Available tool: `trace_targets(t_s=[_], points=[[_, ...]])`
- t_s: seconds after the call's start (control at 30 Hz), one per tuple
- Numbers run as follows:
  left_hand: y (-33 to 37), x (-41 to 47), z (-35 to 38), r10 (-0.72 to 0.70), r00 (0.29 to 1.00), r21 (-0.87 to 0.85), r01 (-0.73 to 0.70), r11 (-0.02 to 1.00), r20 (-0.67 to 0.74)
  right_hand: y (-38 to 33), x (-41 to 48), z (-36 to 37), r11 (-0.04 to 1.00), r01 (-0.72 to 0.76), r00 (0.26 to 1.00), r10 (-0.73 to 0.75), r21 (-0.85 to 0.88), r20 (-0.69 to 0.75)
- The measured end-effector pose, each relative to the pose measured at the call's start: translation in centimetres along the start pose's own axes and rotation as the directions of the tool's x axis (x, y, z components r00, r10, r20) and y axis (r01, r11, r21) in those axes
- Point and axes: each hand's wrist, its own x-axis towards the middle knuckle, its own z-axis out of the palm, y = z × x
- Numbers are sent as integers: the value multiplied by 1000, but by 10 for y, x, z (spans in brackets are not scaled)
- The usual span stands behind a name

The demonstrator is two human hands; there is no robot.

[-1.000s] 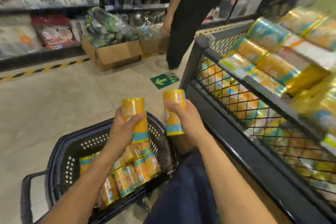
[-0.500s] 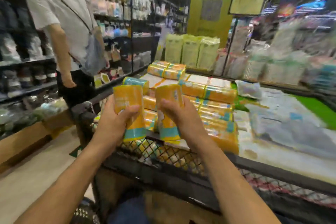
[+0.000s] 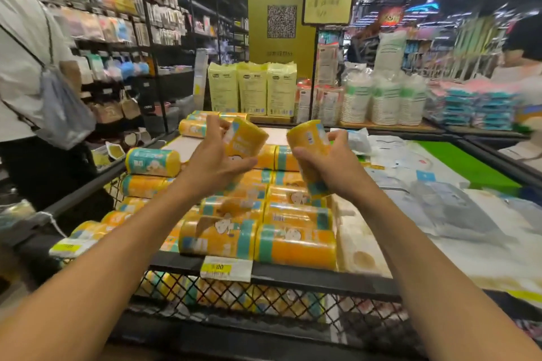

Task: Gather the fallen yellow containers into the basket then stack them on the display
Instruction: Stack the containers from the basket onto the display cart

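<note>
My left hand (image 3: pixel 214 160) grips a yellow container with a teal band (image 3: pixel 245 139), tilted up to the right. My right hand (image 3: pixel 331 163) grips a second yellow container (image 3: pixel 309 145), tilted with its teal end down. Both are held above the display (image 3: pixel 293 272), where several like containers (image 3: pixel 296 246) lie on their sides in stacked rows. The basket is out of view.
A person in a white top with a grey bag (image 3: pixel 63 117) stands close on the left by dark shelves. A wire-mesh bin (image 3: pixel 249 299) under the display holds more containers. White packs (image 3: pixel 454 214) lie to the right; pale yellow packs (image 3: pixel 252 88) and paper cups (image 3: pixel 384 99) stand behind.
I rose from the basket on the floor and faced the display. Both hands carried their containers up over the stacked rows, moved apart and tilted them.
</note>
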Motion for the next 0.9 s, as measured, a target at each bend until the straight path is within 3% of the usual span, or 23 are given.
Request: trace_targets(t_s=[0.1,0.17,0.23,0.4,0.5,0.67,0.83,0.9], points=[[-21,31,-2,98,987,238,-127,963,128,8,26,0,942,143,989,-128,-303,69],[-29,47,-3,119,969,391,-197,899,214,12,39,1,824,233,972,-200,-516,120],[-32,60,-2,100,937,514,-271,814,334,16,49,5,738,285,958,-228,-612,172],[-49,78,12,-20,882,605,-306,735,471,35,51,24,647,356,934,-253,-674,250],[-60,79,19,11,875,605,-343,719,484,38,49,31,569,375,924,-293,-732,246],[-78,70,20,86,896,412,-284,866,436,43,46,33,569,375,923,-305,-732,236],[-72,57,23,84,924,461,-262,848,372,42,45,34,566,350,934,-270,-747,233],[-66,52,18,94,949,462,-231,856,300,33,45,33,625,324,944,-261,-710,201]])
